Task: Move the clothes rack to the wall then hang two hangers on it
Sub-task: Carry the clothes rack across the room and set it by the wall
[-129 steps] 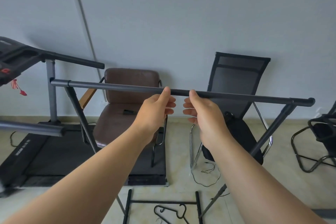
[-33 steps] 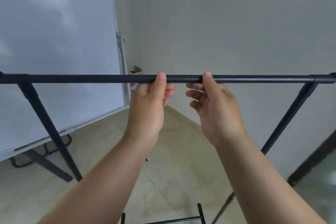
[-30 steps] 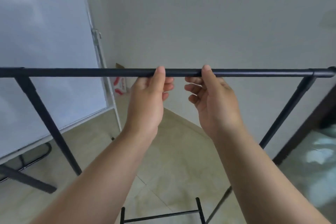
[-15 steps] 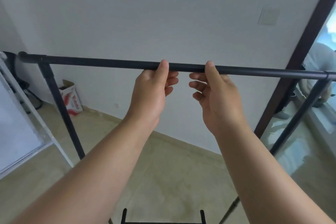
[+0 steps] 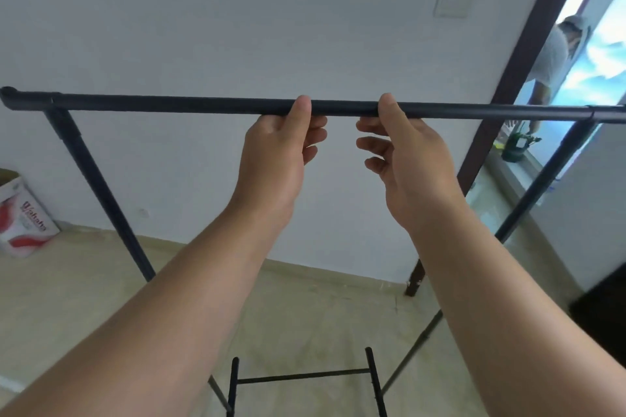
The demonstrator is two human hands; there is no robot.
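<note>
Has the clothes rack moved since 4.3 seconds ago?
Yes. The clothes rack, gripped by the left hand and right hand, has left the chairs and treadmill and now faces the white wall.

We see the clothes rack, a black metal frame: its round top bar runs level across the view, capped at the left end. A slanted leg descends from the left joint, another from the right. Near the floor a thin cross-rung links two short uprights. We find no hangers on the bar.
</note>
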